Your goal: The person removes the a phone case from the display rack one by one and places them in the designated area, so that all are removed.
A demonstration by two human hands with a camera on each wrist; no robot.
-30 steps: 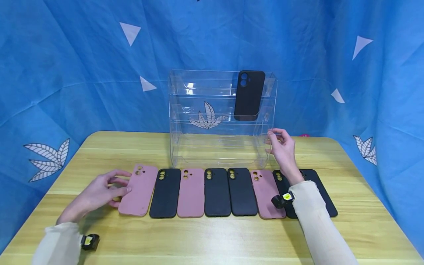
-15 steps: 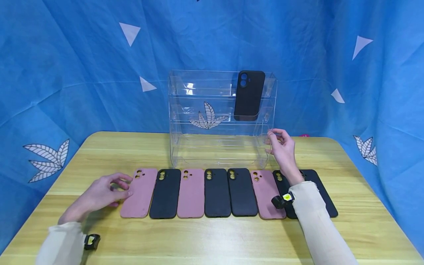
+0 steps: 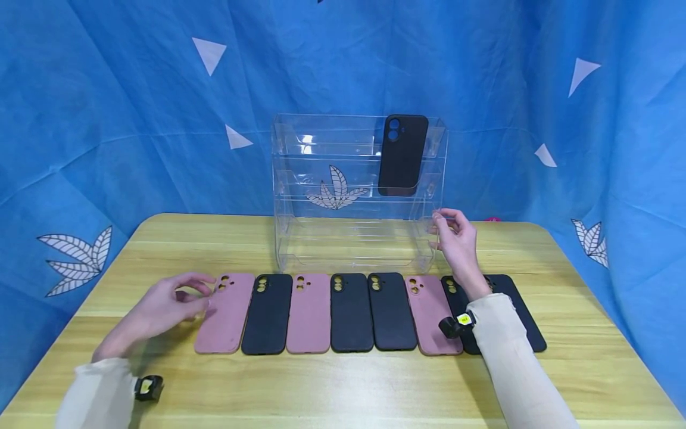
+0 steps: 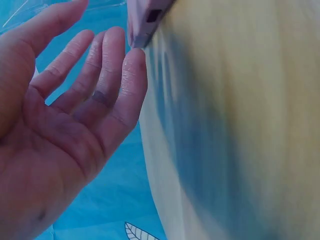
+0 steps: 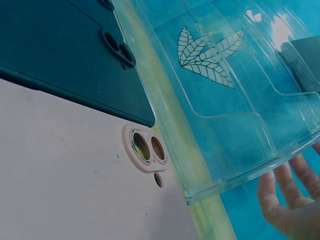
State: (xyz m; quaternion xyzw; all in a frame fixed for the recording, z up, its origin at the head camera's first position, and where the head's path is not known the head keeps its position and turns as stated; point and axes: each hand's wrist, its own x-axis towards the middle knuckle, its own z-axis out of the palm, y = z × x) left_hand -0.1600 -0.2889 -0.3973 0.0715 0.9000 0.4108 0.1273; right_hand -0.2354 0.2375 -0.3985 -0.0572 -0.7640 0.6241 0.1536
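My left hand (image 3: 168, 305) hovers by the left edge of the leftmost pink phone case (image 3: 227, 316), its fingers loosely extended. In the left wrist view the fingers are apart from the thumb, and a corner of the pink phone case (image 4: 145, 20) shows beyond the fingertips. My right hand (image 3: 455, 238) is at the right side of a clear acrylic display rack (image 3: 354, 262). The right wrist view shows its slightly bent fingers (image 5: 287, 187) against or just beside the rack's side panel; contact is hard to tell. A black phone case (image 3: 403, 155) stands in the rack's upper right.
Several black and pink phone cases lie in a row before the rack, including a black one (image 3: 267, 316), a pink one (image 3: 309, 316) and a black one (image 3: 520, 310) partly under the right forearm. A blue patterned cloth (image 3: 134, 89) hangs behind the wooden table (image 3: 321, 393).
The leftmost pink phone case, earlier held slightly raised by my left hand, now lies flat in line with the row. The left fingers have loosened from it. My right hand has stayed still.
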